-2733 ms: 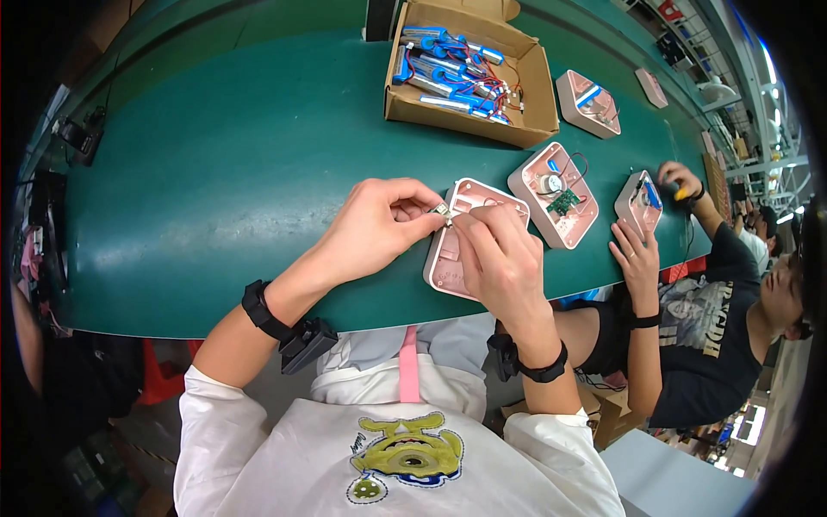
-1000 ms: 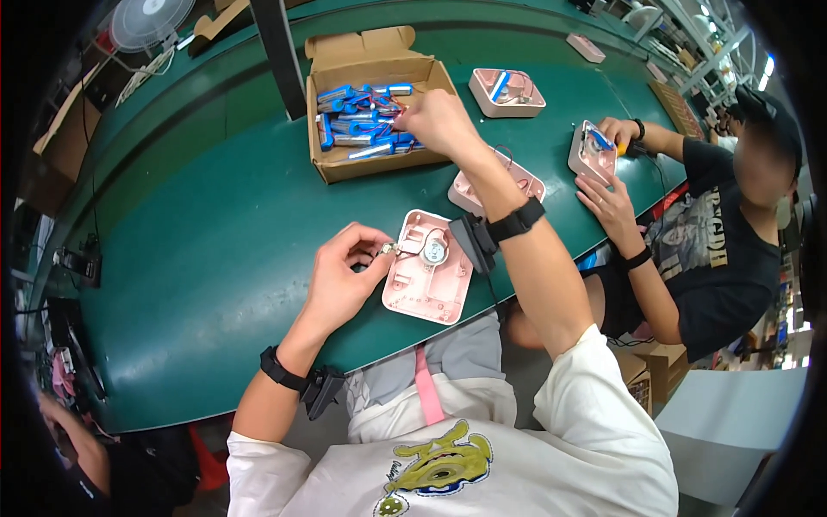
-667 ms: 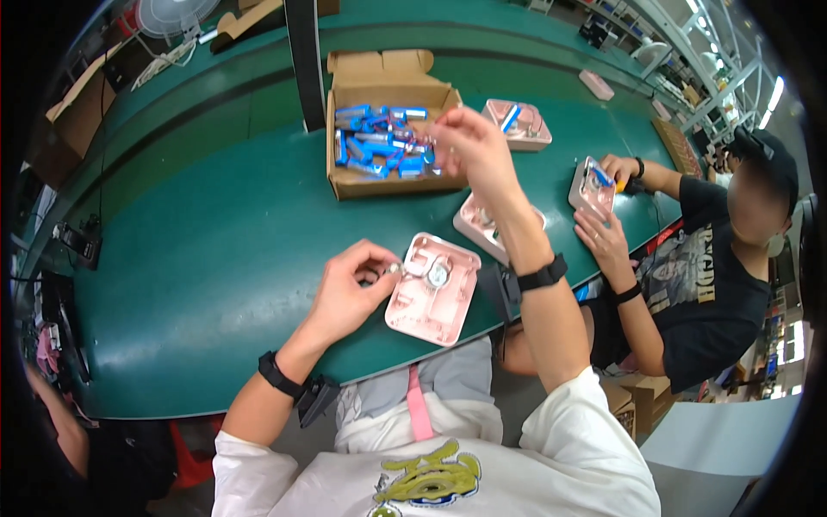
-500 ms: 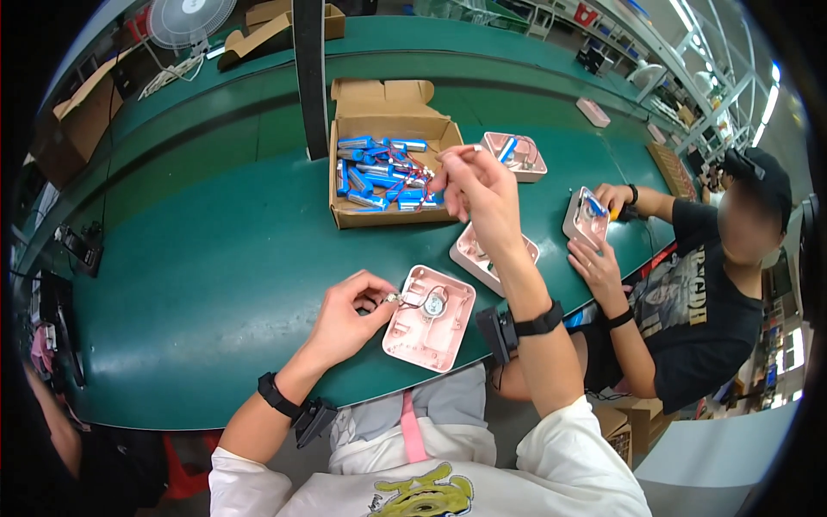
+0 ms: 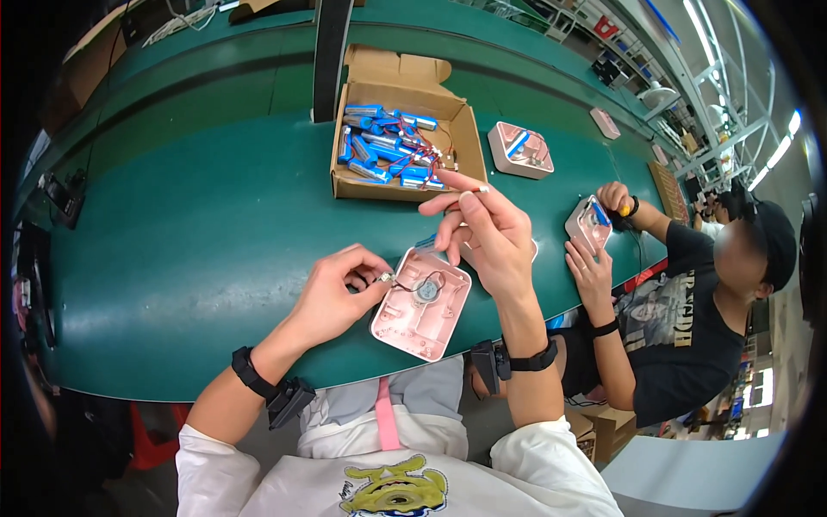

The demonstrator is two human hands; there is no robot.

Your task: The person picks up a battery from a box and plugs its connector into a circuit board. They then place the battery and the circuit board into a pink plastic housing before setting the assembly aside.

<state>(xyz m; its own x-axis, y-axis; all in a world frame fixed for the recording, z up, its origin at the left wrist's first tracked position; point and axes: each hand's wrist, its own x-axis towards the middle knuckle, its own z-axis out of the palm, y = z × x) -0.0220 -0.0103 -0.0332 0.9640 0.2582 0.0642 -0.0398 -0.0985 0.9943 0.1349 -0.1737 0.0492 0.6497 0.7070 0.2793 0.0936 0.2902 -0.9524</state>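
My left hand (image 5: 332, 289) is closed, pinching a small white plug (image 5: 387, 277) on dark wires. Those wires lead to a round silver part (image 5: 426, 291) inside a pink plastic housing (image 5: 405, 338), which lies open side up in front of me. Above the housing's far right corner, my right hand (image 5: 491, 233) pinches a small pale connector (image 5: 483, 189) between thumb and finger. Just below its curled fingers a blue battery (image 5: 425, 244) shows, blurred; its wire is mostly hidden by the hand.
Beyond my hands, an open cardboard box (image 5: 388, 188) holds many blue batteries with red wires. A second pink housing (image 5: 523, 252) is partly behind my right hand; another (image 5: 536, 171) with a battery stands farther off. At right a co-worker holds a pink housing (image 5: 579, 226). A dark post (image 5: 329, 69) rises behind the box.
My right hand has come back from the battery box toward me, and a blue battery now shows below it. The left hand keeps its pinch on the plug. The whole view has shifted slightly.
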